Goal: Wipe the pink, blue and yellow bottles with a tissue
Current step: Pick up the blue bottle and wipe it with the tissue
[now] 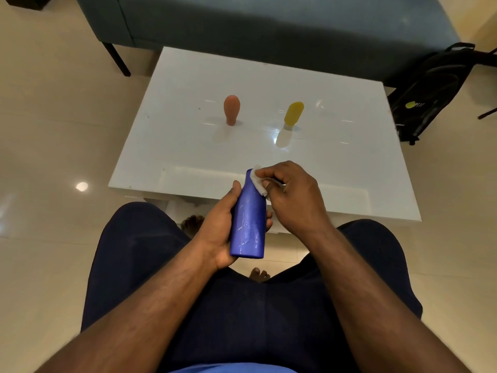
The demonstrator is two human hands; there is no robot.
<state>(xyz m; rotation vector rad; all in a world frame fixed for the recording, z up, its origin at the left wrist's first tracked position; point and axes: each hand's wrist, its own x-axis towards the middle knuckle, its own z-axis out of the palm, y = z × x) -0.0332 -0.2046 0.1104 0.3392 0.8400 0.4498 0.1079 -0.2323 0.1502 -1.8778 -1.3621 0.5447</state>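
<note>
My left hand (217, 227) grips the blue bottle (248, 224) around its lower body and holds it above my lap, its narrow end pointing away from me. My right hand (290, 195) pinches a small white tissue (259, 183) and presses it against the bottle's upper right side near the neck. The pink bottle (231, 109) stands on its cap at the middle left of the white table (188, 146). To its right, the yellow bottle (293, 114) also stands on its cap.
The glossy white table stands just in front of my knees. A dark teal sofa (269, 28) runs behind it. A black backpack (427, 92) leans on the floor at the right. My bare feet rest on the tiled floor under the table edge.
</note>
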